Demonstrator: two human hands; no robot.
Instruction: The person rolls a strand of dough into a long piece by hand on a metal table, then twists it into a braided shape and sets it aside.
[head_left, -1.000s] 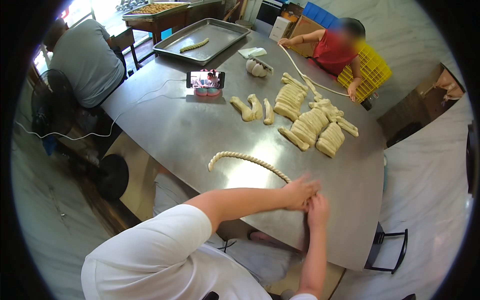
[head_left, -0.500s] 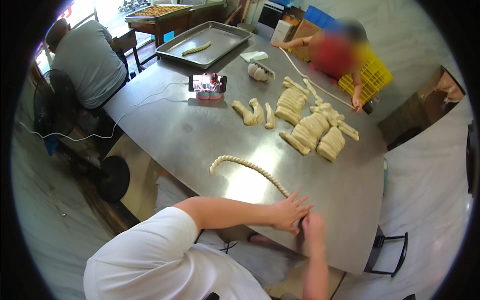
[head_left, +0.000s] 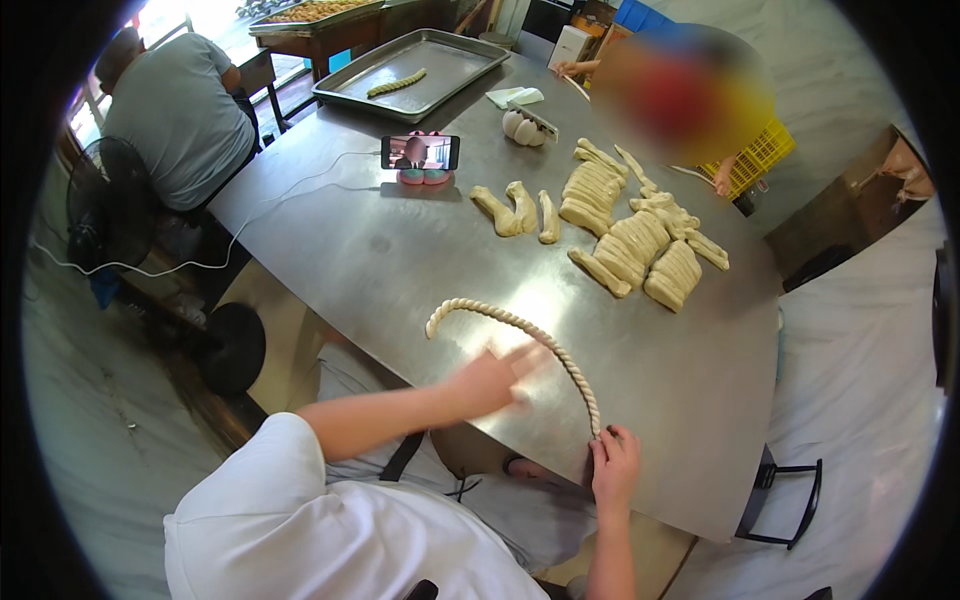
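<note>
A long twisted dough rope (head_left: 545,340) curves over the metal table, from a hooked end on the left to its near end at my right hand. My right hand (head_left: 615,465) is closed on that near end by the table's front edge, fingertips pinching it. Inside the curve, my left hand (head_left: 490,383) is blurred by motion. Its fingers look stretched out and apart, holding nothing, close to the rope's inner side.
Several pale dough strips (head_left: 630,240) lie grouped at the right middle of the metal table (head_left: 330,250). Behind them, a co-worker's hands hold a long dough strand. A phone (head_left: 420,153) on a stand, a metal tray (head_left: 345,90) with one twist, and a white cable lie farther left.
My left hand has left the rope's near end and moved left. My right hand stays at that end, which has come slightly nearer. The co-worker leans farther over the table.
</note>
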